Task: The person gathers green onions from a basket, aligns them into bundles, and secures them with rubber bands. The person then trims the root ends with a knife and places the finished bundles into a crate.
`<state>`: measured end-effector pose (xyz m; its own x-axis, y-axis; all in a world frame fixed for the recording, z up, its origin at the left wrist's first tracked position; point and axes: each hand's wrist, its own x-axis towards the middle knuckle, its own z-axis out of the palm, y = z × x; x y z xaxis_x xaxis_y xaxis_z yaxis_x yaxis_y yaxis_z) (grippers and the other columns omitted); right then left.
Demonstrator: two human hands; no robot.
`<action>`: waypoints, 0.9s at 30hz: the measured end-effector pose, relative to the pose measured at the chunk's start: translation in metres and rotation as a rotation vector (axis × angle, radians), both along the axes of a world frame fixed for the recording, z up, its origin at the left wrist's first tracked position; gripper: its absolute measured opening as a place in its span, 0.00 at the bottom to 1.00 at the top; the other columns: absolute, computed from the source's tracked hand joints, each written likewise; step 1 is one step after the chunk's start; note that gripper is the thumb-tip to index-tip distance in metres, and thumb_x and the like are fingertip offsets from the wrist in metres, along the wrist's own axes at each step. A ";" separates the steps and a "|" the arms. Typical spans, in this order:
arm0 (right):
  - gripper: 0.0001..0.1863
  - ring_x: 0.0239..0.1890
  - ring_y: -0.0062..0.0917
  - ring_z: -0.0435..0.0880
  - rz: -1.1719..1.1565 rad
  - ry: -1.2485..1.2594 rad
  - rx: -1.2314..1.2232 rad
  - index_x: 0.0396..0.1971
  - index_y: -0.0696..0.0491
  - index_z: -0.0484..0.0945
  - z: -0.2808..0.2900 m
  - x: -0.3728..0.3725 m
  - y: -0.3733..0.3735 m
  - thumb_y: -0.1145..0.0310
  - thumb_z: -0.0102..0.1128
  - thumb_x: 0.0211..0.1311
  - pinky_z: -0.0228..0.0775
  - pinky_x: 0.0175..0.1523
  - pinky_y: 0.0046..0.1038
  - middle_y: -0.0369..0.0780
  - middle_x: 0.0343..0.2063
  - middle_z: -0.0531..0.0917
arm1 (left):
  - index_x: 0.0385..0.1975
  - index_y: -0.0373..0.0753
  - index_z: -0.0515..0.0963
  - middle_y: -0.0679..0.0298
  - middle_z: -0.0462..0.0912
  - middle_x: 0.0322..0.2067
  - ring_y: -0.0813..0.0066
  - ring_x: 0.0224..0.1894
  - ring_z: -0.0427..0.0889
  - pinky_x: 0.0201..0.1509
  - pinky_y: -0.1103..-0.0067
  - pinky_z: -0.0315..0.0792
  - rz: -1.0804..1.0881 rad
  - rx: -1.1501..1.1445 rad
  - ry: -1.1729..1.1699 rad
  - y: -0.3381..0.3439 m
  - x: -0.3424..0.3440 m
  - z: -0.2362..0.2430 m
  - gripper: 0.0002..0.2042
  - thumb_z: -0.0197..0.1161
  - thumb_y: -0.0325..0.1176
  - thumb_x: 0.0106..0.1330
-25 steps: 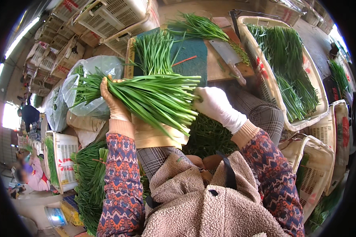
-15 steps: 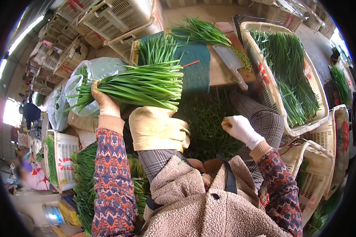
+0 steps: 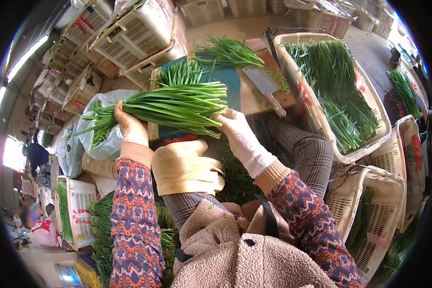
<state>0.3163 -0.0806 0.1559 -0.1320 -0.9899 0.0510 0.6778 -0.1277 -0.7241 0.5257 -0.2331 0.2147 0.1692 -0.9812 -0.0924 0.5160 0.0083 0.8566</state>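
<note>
Crate (image 3: 308, 108) sits just beside the tabletop's (image 3: 252, 98) right edge; cleaver (image 3: 261, 80) handle reaches its near edge. In front of the tabletop I've a gap between the legs (image 3: 317, 151), loose greens (image 3: 240, 177) down there. Green bunch (image 3: 177, 105) held across its near left edge. Hands apart: my left hand (image 3: 129, 126) clamped round the leafy end; right hand (image 3: 237, 129), fingers bent, at the stem ends, can't tell if pinching.

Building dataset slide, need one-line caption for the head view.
Left hand grips a bunch of garlic chives, right hand at its pale stem ends, cleaver on the wooden board beyond.
</note>
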 end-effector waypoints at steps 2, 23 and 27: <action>0.14 0.41 0.20 0.79 0.119 -0.176 -0.005 0.43 0.61 0.76 0.000 -0.003 0.014 0.67 0.57 0.62 0.72 0.46 0.23 0.40 0.40 0.81 | 0.44 0.40 0.72 0.58 0.76 0.45 0.61 0.45 0.74 0.54 0.67 0.67 -0.023 0.014 0.004 0.006 -0.005 0.000 0.24 0.51 0.55 0.59; 0.05 0.19 0.09 0.65 0.219 0.117 0.153 0.29 0.52 0.75 -0.009 -0.026 0.047 0.68 0.60 0.57 0.55 0.23 0.14 0.28 0.19 0.71 | 0.37 0.46 0.73 0.65 0.74 0.39 0.68 0.42 0.73 0.49 0.71 0.69 0.008 -0.087 -0.079 -0.006 -0.004 -0.006 0.18 0.55 0.54 0.59; 0.10 0.18 0.11 0.61 0.341 -0.163 -0.029 0.27 0.52 0.72 -0.037 -0.071 0.091 0.62 0.59 0.58 0.51 0.22 0.16 0.27 0.17 0.66 | 0.36 0.45 0.74 0.65 0.76 0.38 0.68 0.41 0.74 0.50 0.71 0.68 -0.082 -0.099 -0.042 -0.007 0.026 0.000 0.18 0.53 0.54 0.60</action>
